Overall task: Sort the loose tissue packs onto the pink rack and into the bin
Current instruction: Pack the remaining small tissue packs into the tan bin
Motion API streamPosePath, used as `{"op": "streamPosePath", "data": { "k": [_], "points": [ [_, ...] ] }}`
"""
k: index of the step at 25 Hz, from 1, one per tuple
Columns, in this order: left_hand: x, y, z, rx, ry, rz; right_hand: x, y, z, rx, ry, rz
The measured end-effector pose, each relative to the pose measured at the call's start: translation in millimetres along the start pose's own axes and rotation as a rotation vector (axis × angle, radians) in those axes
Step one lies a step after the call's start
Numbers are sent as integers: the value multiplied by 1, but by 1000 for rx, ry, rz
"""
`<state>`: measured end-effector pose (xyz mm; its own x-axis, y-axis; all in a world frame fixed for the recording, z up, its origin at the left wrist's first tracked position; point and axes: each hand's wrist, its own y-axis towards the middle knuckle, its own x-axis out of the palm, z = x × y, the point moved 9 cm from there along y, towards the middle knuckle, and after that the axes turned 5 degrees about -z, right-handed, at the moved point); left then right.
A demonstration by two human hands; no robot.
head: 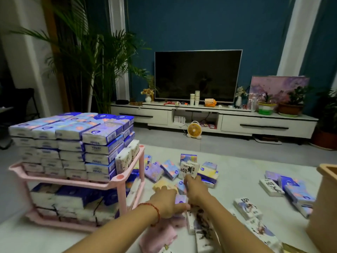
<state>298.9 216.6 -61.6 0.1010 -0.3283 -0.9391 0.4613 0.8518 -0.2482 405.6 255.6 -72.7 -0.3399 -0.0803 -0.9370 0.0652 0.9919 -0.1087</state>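
Observation:
A pink two-tier rack stands at the left, stacked high with blue and white tissue packs. Loose tissue packs lie scattered on the pale floor mat in front of me. My left hand, with a red string on its wrist, grips a small purple pack. My right hand reaches forward and pinches a white pack with black writing in the pile. A tan bin stands at the right edge.
More packs lie to the right and near my arms. A white TV cabinet with a dark television spans the back. A small yellow fan sits on the floor. A palm plant rises behind the rack.

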Motion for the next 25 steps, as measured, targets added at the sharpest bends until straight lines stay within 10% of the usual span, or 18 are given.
{"op": "streamPosePath", "data": {
  "k": [6,12,25],
  "points": [
    [16,-26,12,156,26,-103,-57,-40,3,-113,35,139],
    [-36,-38,40,152,-34,141,-154,-130,-4,-214,1,74],
    [-104,-127,341,649,-355,230,-267,-330,226,176,88,219]
  ]
}}
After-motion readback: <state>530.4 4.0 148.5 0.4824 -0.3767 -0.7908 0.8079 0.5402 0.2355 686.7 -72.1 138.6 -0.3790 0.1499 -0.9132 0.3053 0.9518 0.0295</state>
